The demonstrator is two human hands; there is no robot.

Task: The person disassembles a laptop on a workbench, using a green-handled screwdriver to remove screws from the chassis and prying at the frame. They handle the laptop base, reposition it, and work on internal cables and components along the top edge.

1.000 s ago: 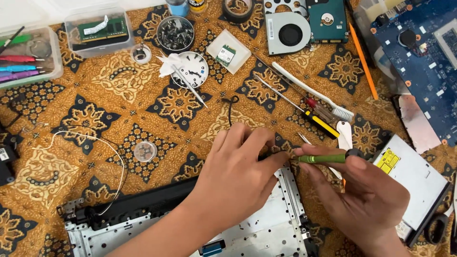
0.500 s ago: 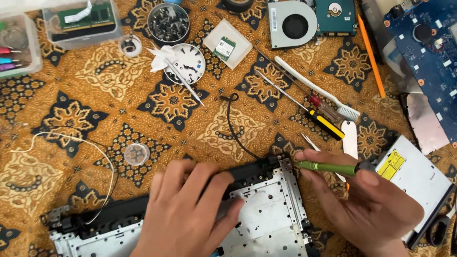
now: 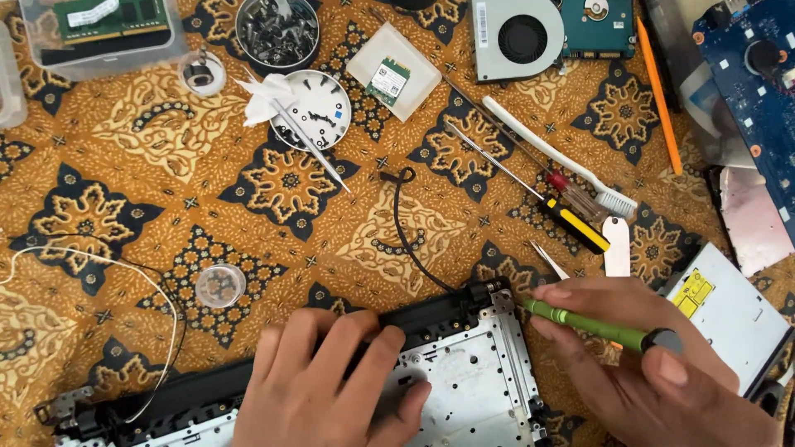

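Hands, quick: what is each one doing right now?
Left hand: open, palm down, pressing on the laptop frame, gripping nothing.
Right hand: closed around a green screwdriver.

Left hand (image 3: 331,385) hides laptop chassis (image 3: 464,389) mid; btm cropped.

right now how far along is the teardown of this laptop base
Done: the grey cooling fan, blue circuit board and silver optical drive lie out on the cloth, with loose screws in the round tin. In hand: the left hand steadies the metal laptop frame while the right hand aims the green screwdriver at its corner. Left: the frame's hinges and black strip remain attached.
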